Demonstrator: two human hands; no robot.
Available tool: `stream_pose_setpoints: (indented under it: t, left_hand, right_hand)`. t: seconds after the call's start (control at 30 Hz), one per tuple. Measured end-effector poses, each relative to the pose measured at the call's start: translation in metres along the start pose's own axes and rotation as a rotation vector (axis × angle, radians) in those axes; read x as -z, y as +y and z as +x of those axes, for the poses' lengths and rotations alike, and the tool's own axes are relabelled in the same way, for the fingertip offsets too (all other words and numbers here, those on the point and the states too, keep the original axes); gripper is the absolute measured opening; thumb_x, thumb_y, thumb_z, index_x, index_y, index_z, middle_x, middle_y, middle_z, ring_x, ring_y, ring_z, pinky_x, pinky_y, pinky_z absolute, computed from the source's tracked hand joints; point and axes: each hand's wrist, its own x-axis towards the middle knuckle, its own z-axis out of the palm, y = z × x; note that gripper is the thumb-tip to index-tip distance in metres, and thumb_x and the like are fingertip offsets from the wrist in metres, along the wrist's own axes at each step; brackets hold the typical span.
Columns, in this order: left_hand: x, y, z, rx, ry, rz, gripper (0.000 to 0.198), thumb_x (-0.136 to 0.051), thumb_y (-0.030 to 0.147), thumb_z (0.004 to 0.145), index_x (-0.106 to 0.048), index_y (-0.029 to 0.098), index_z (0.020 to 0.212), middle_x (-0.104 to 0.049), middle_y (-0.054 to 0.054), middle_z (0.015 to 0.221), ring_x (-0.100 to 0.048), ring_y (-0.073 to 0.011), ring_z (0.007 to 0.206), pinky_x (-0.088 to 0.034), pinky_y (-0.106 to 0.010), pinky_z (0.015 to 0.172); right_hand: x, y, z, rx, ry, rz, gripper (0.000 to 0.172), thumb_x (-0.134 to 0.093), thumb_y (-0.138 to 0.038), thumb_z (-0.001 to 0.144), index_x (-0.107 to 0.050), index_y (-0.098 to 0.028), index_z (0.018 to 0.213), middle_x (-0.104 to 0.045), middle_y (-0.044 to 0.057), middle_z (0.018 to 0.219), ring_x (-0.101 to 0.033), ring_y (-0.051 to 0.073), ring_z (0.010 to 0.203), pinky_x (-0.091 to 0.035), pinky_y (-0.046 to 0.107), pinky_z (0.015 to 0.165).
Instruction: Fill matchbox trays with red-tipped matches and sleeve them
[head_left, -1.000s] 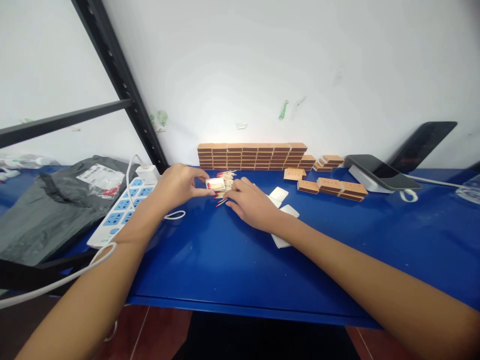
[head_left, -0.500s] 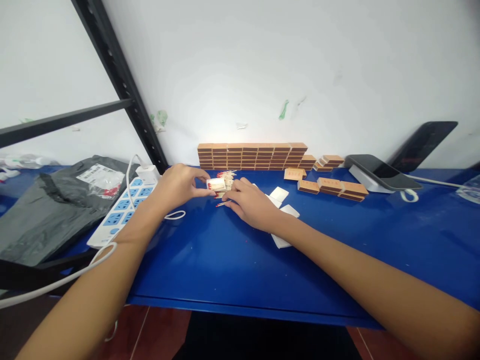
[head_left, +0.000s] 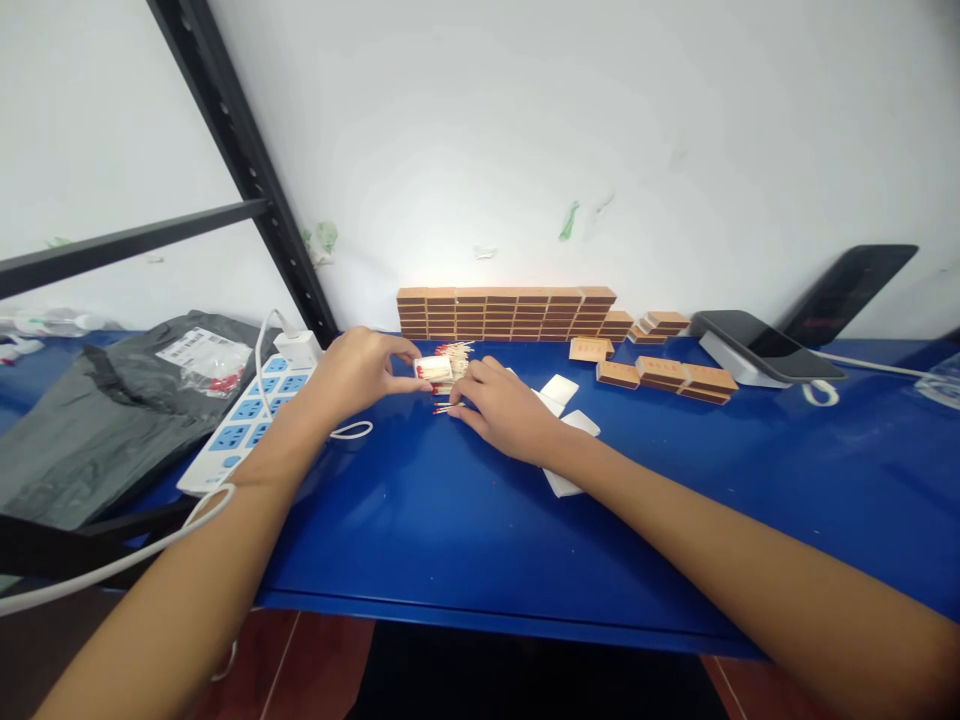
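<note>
Currently left grip (head_left: 356,372) pinches the filled match tray (head_left: 433,369); right grip (head_left: 510,410), closure indeterminate, covers loose matches (head_left: 445,407). Risk: a tilted tray could spill onto the table (head_left: 450,520).

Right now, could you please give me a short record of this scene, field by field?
Left hand: pinches a small open match tray holding red-tipped matches.
Right hand: fingertips at the loose matches; grasp hidden.
Behind: wall of stacked matchboxes.
Left side: power strip, grey bag.
Surface: blue table.
</note>
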Motion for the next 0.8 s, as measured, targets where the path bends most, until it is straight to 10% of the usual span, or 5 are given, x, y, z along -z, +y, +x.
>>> stream_pose_setpoints:
  t: [0.8]
  left_hand:
    - [-0.002,-0.003,0.0,-0.021,-0.003,-0.003,0.039,-0.094,0.05,0.076,-0.085,0.022,0.102,-0.077,-0.003,0.071,-0.071,-0.021,0.065,-0.043,-0.03,0.064]
  right_hand:
    - [0.008,-0.002,-0.005,-0.023,-0.044,0.018,0.021,-0.066,-0.034,0.106,-0.067,-0.015,0.113,-0.067,0.014,0.118,-0.056,0.027,0.108,-0.044,0.039,0.092]
